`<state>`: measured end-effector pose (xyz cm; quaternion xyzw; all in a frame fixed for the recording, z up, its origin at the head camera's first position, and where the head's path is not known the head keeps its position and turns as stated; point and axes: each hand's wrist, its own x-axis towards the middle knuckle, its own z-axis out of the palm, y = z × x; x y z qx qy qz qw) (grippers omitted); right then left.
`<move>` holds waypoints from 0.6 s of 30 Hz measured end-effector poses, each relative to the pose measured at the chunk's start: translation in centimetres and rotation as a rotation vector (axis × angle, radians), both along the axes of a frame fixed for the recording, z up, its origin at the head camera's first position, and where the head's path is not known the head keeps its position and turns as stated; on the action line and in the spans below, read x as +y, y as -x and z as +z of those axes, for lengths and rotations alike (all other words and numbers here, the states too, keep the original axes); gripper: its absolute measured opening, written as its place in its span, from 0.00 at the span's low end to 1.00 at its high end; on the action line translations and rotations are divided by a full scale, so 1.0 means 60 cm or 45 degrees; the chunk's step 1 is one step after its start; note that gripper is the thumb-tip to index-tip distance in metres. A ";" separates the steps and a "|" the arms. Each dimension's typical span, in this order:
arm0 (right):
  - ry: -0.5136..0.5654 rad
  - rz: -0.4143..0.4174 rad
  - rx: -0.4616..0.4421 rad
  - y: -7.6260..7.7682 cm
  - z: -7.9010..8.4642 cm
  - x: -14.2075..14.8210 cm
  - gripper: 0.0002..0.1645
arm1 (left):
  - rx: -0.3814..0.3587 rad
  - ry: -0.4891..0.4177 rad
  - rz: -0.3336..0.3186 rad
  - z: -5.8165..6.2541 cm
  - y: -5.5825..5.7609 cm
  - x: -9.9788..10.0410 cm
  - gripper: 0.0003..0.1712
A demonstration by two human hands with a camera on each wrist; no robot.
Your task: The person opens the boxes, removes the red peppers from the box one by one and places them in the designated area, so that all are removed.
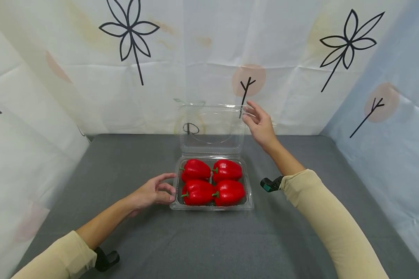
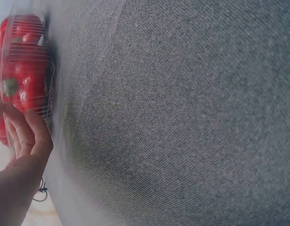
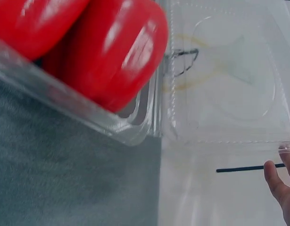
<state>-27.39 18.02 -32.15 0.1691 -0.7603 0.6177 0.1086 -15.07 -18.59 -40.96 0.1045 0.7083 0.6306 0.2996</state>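
Observation:
A clear plastic clamshell container [image 1: 211, 207] rests on the grey table with its lid [image 1: 213, 145] raised upright at the back. Several red bell peppers [image 1: 229, 192] with green stems lie inside the base in two rows. At the base's left side, my left hand [image 1: 153, 194] holds the rim between thumb and bent fingers; the left wrist view shows the fingers [image 2: 29, 134] against the outer wall. My right hand [image 1: 261, 126] holds the lid's upper right corner, thumb and fingers near its edge. Only part of that hand shows in the right wrist view.
A grey cloth-covered table [image 1: 209, 244] spreads around the container. White printed curtains [image 1: 209, 46] stand behind it and along both sides. Dark bands with small devices [image 1: 271, 184] sit on both forearms near the beige sleeves.

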 end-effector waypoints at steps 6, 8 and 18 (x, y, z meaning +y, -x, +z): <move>-0.032 -0.031 -0.087 0.014 -0.009 0.000 0.36 | -0.007 -0.004 -0.017 -0.002 -0.001 0.002 0.45; -0.037 -0.025 -0.126 0.020 -0.010 -0.001 0.37 | -0.006 -0.001 -0.022 -0.002 -0.001 0.002 0.45; -0.158 -0.006 -0.321 0.033 -0.035 0.001 0.44 | -0.001 -0.022 -0.054 -0.007 -0.003 0.005 0.46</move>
